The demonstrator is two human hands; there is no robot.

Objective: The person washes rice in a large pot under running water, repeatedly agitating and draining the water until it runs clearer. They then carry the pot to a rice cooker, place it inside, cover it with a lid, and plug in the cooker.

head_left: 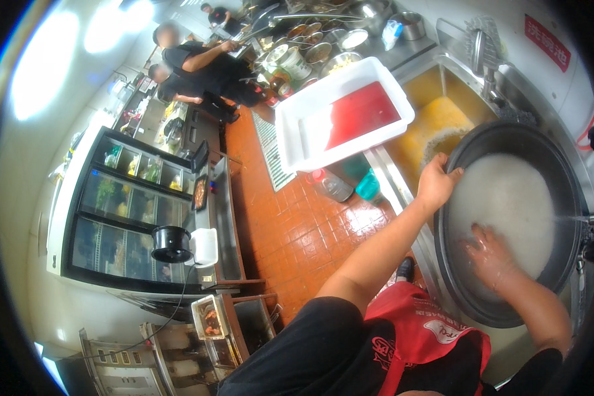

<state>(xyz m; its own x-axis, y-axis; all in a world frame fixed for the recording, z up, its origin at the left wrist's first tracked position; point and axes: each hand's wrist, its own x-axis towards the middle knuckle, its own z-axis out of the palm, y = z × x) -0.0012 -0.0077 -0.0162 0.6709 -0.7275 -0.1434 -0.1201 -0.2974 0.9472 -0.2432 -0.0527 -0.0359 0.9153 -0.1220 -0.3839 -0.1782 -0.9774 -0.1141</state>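
Note:
A large dark basin (443, 237) with cloudy whitish water (510, 193) in it rests over the sink before me. My left hand (438, 180) grips its rim, thumb on the inner side. Partly dipped in the cloudy water is my right hand (492, 260), its wet fingers spread; nothing shows in its grasp. What lies under the water's surface is hidden. A thin stream enters the basin from a spout (592, 219) at the right wall.
Beside the basin, a sink compartment (416, 94) holds yellowish water. A white tub (287, 148) with red liquid sits on the sink's edge. Bottles (329, 185) stand on the tiled floor (297, 252). A glass-door fridge (128, 213) stands left. Several people (203, 64) work farther back.

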